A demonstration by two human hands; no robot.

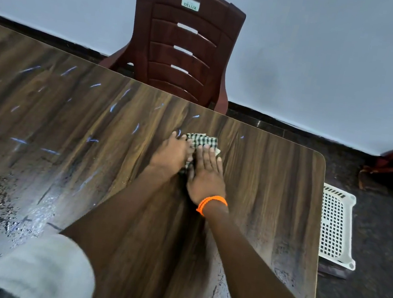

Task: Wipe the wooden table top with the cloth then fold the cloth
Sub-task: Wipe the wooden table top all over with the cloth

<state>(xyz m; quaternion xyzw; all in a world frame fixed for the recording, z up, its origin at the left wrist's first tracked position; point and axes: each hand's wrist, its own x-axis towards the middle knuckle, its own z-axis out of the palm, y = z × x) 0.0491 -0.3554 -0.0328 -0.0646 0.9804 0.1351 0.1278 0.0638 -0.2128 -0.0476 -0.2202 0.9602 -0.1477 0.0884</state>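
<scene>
- cloth point(201, 141): black/white check, centre frame
- table top point(259, 195): dark brown wood grain w/ blue-white glints, left half
- chair point(179, 45): dark red-brown, white label w/ green "DELUX", top centre
- wall point(330, 54): pale blue-grey
- wristband point(211, 203): bright orange, right wrist
- sleeves point(42, 268): light grey, bottom corners
- basket point(336, 224): white grid, right edge
- floor point(373, 287): near-black

left hand point(173, 152): palm down, fingers straight, pressing flat | right hand point(206, 173): palm down just beside it, fingers straight and together, orange band at wrist | both forearms stretched forward, converging, sleeves pushed up
</scene>
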